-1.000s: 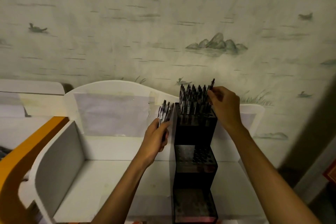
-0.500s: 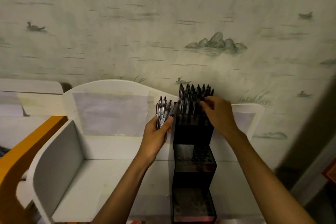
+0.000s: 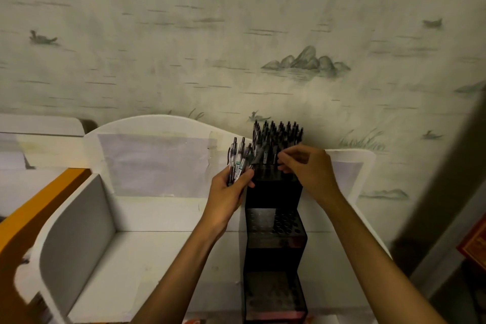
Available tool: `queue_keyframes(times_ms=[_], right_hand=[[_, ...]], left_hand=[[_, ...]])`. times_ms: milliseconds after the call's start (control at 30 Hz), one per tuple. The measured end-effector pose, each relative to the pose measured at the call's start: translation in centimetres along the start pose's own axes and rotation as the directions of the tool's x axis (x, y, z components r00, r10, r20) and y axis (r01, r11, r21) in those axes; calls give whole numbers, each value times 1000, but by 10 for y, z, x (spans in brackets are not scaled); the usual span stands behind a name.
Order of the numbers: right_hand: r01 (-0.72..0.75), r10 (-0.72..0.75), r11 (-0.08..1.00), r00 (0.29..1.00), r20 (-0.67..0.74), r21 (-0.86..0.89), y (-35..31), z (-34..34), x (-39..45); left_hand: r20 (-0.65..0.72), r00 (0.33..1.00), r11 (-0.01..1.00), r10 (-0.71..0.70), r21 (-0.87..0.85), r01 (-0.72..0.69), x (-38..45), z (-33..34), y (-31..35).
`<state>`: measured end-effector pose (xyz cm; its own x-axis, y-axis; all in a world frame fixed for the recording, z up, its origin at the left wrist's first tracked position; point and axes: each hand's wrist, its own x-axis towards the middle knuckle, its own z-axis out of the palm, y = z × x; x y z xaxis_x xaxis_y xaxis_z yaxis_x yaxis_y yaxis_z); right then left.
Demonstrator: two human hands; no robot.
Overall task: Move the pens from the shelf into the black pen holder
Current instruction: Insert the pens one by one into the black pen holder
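The black pen holder stands in three steps on the white shelf. Its top tier is packed with upright dark pens; the middle and bottom tiers show bare holes. My left hand grips a bundle of clear-barrelled pens just left of the top tier. One blurred pen leans out of that bundle to the right. My right hand hovers in front of the top tier. Its thumb and forefinger are bent with a gap between them, pointing at the bundle, and I see nothing held.
A white divider panel closes the shelf on the left, with an orange edge beyond it. The curved white back panel rises behind. Patterned wallpaper covers the wall. A red object sits at the far right.
My right hand let go of a pen standing in the top tier and moved left and down toward the bundle. My left hand lifted the bundle slightly and brought it closer to the holder.
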<state>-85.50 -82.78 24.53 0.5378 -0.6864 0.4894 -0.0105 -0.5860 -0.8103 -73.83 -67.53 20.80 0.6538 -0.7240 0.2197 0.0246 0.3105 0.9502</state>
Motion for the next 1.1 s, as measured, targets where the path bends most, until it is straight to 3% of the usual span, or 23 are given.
queue_keyframes(times_ms=[133, 333, 533, 700, 900, 1100], right_hand=[[-49, 43, 992, 998, 48, 120, -10, 5, -5], [-12, 16, 998, 997, -73, 54, -15, 4, -3], [-74, 69, 997, 978, 197, 21, -22, 3, -6], [-120, 101, 990, 966, 236, 69, -21, 2, -3], [-156, 136, 967, 985, 109, 204, -23, -7, 10], [-56, 129, 901, 982, -141, 431, -30, -21, 28]], left_hand=[[33, 999, 1000, 24, -11, -24, 0, 7, 1], [33, 999, 993, 43, 112, -46, 5, 9, -8], [75, 991, 974, 106, 194, -119, 8, 14, -14], [79, 991, 972, 105, 201, -119, 9, 15, -16], [79, 991, 974, 107, 192, -121, 10, 12, -16], [33, 995, 971, 89, 222, -94, 12, 2, -23]])
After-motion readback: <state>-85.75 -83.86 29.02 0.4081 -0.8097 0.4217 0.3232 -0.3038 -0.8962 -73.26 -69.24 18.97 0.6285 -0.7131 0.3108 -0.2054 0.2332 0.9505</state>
